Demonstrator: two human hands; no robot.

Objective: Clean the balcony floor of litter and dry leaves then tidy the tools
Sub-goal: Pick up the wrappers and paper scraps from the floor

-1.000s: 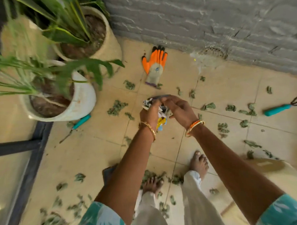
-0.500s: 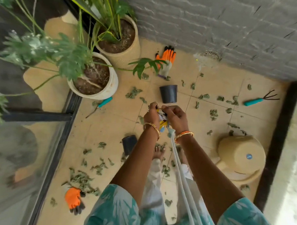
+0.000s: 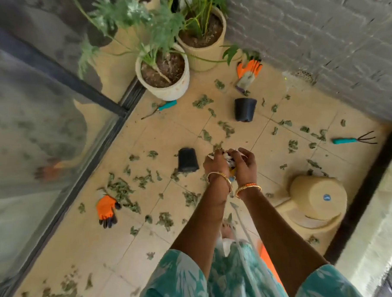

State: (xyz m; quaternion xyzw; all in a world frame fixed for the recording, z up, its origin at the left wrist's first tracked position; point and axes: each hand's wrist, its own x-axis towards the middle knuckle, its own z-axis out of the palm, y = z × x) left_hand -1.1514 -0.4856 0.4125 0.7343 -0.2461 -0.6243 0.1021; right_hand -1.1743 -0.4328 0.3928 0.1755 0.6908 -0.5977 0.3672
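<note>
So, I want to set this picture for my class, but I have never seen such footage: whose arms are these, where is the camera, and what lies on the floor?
The camera sits on a person's head, looking down, so the arms are the wearer's own. The left hand and right hand together hold a crumpled wad of litter. On the tiled floor lie dry leaves, two orange gloves, two tipped black pots, a teal-handled rake and another teal-handled tool. Potted plants stand by the wall.
</note>
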